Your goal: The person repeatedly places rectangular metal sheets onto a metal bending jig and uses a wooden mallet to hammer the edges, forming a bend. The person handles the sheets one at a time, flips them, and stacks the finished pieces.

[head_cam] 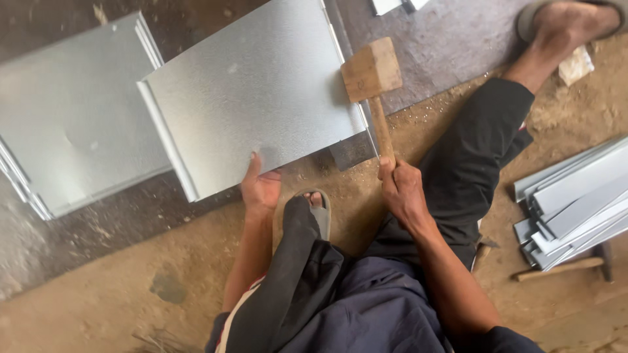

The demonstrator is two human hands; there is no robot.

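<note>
A galvanised metal sheet (255, 91) with a folded left edge lies on a dark slab in front of me. My left hand (260, 186) grips its near edge, thumb on top. My right hand (401, 191) is closed around the handle of a wooden mallet (371, 72), whose block head rests at the sheet's right edge. I sit on the ground with my left foot in a sandal (315, 208) just below the sheet and my right leg (477, 157) stretched out to the upper right.
A second metal sheet (72, 111) lies to the left. A stack of folded metal strips (575, 202) sits at the right with a wooden stick (559, 269) beside it. Sandy dirt floor (118, 287) surrounds the dark slab (445, 39).
</note>
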